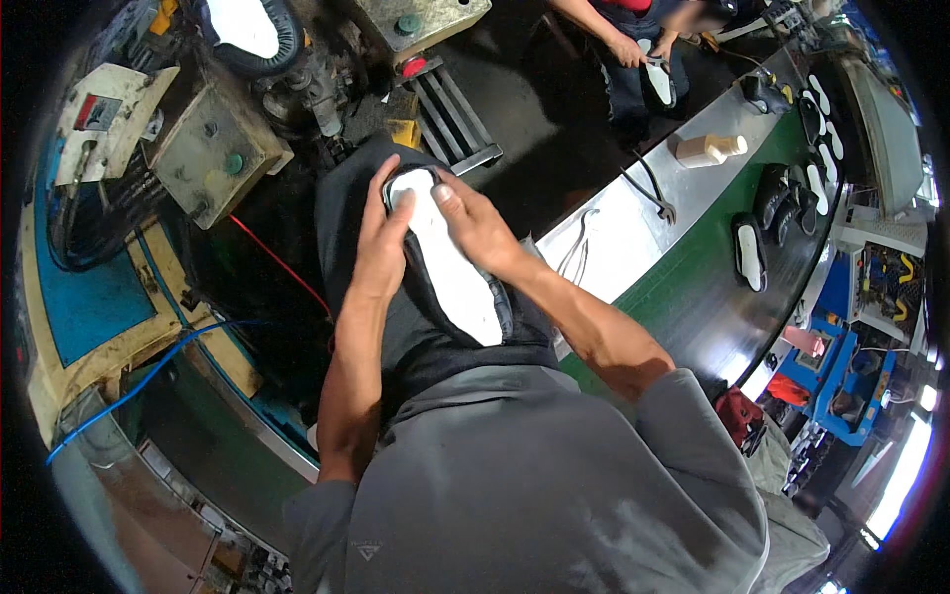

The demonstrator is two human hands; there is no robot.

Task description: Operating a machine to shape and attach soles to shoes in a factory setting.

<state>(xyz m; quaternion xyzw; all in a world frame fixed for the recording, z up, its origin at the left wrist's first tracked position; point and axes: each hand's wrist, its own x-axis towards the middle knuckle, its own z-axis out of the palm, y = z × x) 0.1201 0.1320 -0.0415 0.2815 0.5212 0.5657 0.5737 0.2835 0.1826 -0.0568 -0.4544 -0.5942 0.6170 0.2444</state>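
Observation:
A black shoe upper with a white insole board (450, 267) lies sole side up across my lap, its narrower end toward my body. My left hand (381, 233) grips its far end from the left, thumb on the white board. From the right, my right hand (478, 223) wraps the same end, its thumb also pressing near the edge. The underside of the shoe, and most of the fingertips beneath it, are hidden.
Pliers (658, 200) and a bottle (705, 150) lie on the metal ledge (633, 252) at my right. Beyond it, a green conveyor belt (683, 297) carries several black shoes. Machinery with a control box (213, 148) stands at the left. A co-worker's hands (625, 49) hold another shoe (657, 84).

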